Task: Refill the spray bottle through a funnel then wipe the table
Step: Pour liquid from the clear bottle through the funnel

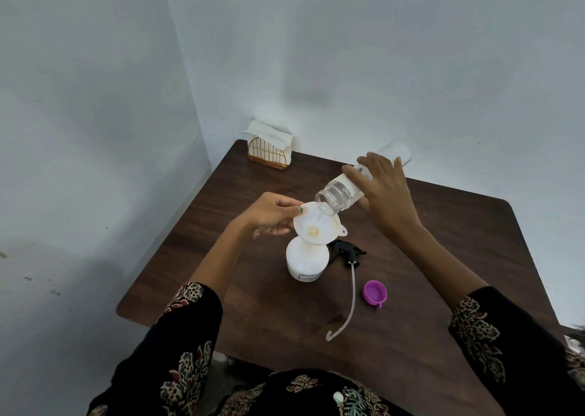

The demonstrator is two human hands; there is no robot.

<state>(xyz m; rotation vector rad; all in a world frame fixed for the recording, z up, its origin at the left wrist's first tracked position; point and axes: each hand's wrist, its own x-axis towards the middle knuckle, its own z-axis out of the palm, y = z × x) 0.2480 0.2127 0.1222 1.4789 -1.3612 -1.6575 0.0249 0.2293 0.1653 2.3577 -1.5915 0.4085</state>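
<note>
Pouring into funnel on spray bottle.
Left hand fingers pinch funnel rim; right hand fingers wrap tilted clear bottle.

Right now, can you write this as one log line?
step: pouring | right hand: tilted clear bottle | left hand: white plastic funnel | target: white spray bottle

Left hand reaches forward, thumb and fingers pinching the funnel rim; right hand raised, fingers curled round a tilted bottle; both forearms bare.

head cam; worn; looks forward-down; close over table
</note>
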